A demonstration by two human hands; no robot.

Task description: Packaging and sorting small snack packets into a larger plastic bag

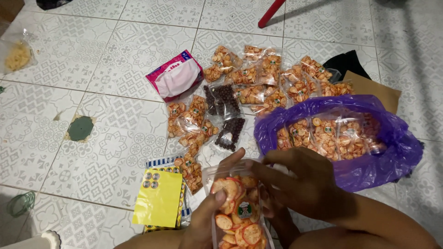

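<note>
Probably a home: patterned floor tiles (115, 133) strewn with bagged snacks (258, 78).

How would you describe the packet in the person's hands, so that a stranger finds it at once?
Start at the purple bag on the tiled floor and look toward the bottom edge, left of it. There the left hand and right hand hold a clear packet of round orange crackers. It alone is lifted; the others lie on the floor or in the bag.

Two bare hands (258, 203), bare forearms, no sleeves, no jewellery

2 brown-ball packets (224, 114), 1 purple bag (392, 152)
</note>
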